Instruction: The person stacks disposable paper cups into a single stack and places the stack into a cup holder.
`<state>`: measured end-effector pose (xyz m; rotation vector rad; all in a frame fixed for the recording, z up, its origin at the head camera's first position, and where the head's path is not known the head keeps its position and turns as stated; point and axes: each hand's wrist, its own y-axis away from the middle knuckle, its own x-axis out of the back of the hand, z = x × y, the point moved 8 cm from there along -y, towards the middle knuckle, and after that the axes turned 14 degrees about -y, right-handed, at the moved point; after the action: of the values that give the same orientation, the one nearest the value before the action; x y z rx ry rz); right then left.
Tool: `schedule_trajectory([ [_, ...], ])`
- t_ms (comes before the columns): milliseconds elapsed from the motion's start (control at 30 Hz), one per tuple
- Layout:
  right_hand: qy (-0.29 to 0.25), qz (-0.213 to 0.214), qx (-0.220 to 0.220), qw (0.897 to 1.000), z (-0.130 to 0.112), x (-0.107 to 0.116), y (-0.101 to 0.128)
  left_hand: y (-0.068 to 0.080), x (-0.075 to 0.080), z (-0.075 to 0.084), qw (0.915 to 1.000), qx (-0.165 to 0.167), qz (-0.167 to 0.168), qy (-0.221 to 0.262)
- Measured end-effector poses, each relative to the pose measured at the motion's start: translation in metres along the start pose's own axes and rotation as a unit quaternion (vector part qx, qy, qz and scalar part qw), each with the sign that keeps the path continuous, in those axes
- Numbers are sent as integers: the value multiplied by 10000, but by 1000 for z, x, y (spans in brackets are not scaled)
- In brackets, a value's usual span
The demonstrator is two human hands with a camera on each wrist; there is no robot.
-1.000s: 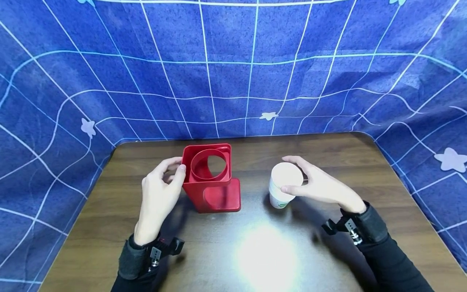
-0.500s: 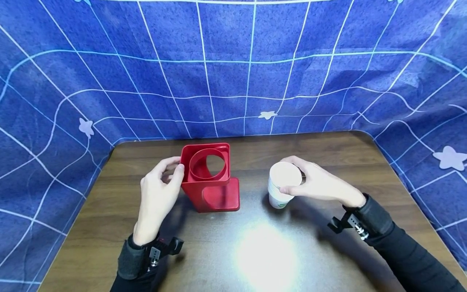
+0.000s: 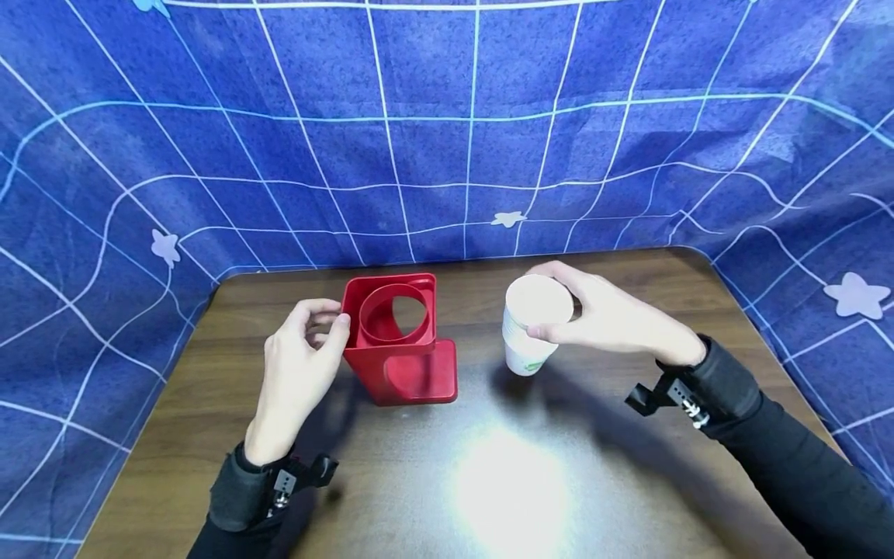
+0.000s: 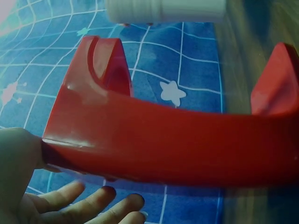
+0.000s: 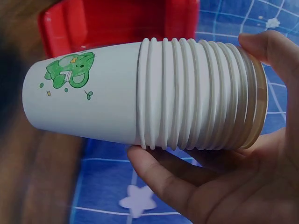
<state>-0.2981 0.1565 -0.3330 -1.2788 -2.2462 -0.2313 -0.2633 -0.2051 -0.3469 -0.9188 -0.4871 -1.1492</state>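
My right hand (image 3: 604, 318) grips a nested stack of white paper cups (image 5: 98, 95) near the top rims, thumb on one side and fingers on the other. The stack is upright, its base above the table with a shadow below. A green cartoon animal is printed on the outermost cup. To the left, a red plastic stand (image 3: 380, 376) rests on the table, with a round ring in its square top and a flat base. My left hand (image 3: 296, 373) pinches the stand's upper left edge between thumb and index finger; the other fingers (image 4: 96, 200) stay off it.
The wooden table (image 3: 433, 466) has a bright light reflection in front of the stand. Behind and at both sides hangs a blue cloth (image 3: 433, 140) with white grid lines and stars.
My right hand has lifted the stack of paper cups up from the table and a little to the left. My left hand still holds the red stand in place.
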Motion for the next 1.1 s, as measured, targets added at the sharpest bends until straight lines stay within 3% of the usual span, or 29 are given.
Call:
schedule_trajectory([
  [233,-71,250,259,9993,-30,17,-10,-2,10,3,9976,-137,96,-672],
  [467,-112,709,542,9959,-65,38,-23,-1,11,6,9961,-358,96,-805],
  [600,-125,703,813,9941,-91,43,-36,-2,11,8,9946,-519,130,-887],
  [900,-240,412,1381,9893,-137,34,-67,-1,9,11,9944,-576,13,-890],
  [1100,-457,162,1617,9856,-153,12,-86,2,8,11,9952,-515,-61,-831],
])
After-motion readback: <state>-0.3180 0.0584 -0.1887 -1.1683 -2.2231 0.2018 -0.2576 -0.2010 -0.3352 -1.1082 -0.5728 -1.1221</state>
